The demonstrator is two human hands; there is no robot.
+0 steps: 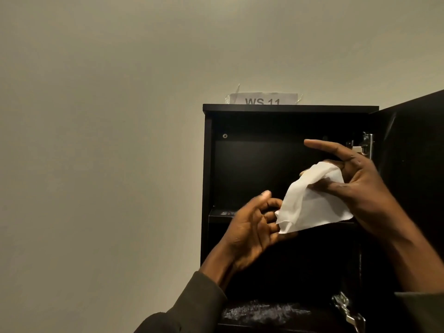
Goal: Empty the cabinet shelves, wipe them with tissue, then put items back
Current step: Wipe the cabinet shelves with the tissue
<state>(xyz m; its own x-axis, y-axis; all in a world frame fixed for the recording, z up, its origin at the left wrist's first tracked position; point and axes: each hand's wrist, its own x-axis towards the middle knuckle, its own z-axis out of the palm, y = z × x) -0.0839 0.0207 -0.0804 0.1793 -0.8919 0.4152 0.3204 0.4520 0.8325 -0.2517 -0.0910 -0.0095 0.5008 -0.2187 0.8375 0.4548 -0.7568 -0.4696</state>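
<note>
A tall black cabinet (207,164) stands against the wall with its door (413,164) swung open to the right. Its top compartment holds nothing that I can see, and the upper shelf (221,213) shows a pale smear near its left front edge. A white tissue (310,203) hangs in front of that shelf. My right hand (360,186) pinches its upper part between thumb and fingers, index finger pointing left. My left hand (252,229) is below and left, fingers curled at the tissue's lower corner. A lower shelf (264,313) looks dusty.
A paper label reading "WS 11" (263,99) is taped to the beige wall (96,140) just above the cabinet top. Metal hinges (365,143) sit on the cabinet's right inner side, with another hinge (346,308) lower down. The open door bounds the right side.
</note>
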